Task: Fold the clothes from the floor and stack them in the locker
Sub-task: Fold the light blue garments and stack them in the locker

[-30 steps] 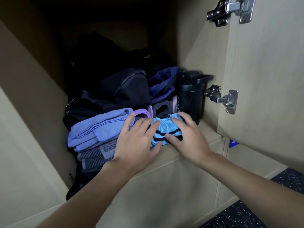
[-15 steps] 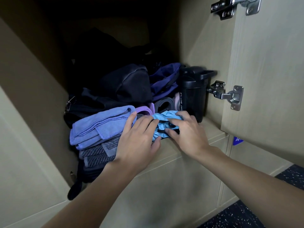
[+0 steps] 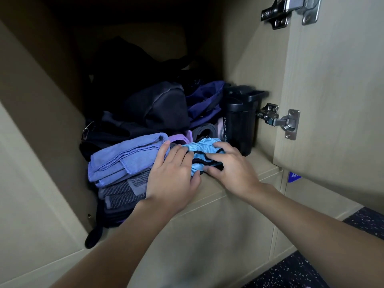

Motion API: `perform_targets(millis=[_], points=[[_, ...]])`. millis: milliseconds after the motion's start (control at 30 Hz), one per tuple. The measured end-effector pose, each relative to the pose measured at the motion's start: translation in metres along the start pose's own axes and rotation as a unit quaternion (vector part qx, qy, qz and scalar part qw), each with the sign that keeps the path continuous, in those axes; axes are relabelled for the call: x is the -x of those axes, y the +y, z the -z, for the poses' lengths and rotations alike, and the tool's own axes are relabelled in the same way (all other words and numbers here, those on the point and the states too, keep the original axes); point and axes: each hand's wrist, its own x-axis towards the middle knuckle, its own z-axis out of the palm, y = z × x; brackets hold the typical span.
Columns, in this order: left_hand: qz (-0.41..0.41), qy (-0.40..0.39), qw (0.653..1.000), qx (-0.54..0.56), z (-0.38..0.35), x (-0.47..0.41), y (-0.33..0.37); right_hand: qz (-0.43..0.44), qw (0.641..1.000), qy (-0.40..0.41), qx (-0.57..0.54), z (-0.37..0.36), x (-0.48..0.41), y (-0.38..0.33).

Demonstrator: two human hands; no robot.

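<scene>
The locker point(image 3: 239, 185) is pale board with a faint wood grain, matt and smooth. The upper hinge point(image 3: 291, 9) and the lower hinge point(image 3: 278, 119) are bright, shiny metal. The sport bottle point(image 3: 239, 125) is black plastic with a soft gloss. The light blue garment point(image 3: 202, 149) is thin cloth with a fine mesh look and dark trim. The lavender towel point(image 3: 124, 159) is soft, matt cloth with stitched edges. The grey towels point(image 3: 122, 192) under it look coarser, with woven stripes. The black bag point(image 3: 160, 107) is smooth, matt fabric. The floor point(image 3: 291, 273) looks dark, speckled and rubbery.
</scene>
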Motion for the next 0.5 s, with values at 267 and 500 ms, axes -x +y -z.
perform_targets(millis=[267,500], points=[[-0.005,-0.004,1.000,0.021,0.028,-0.004,0.008,-0.018,0.998,-0.044,-0.043,0.028,0.044,-0.012],[-0.031,0.000,0.986,0.165,0.063,0.033,0.041,-0.030,0.999,-0.036,-0.023,0.057,0.116,-0.022]])
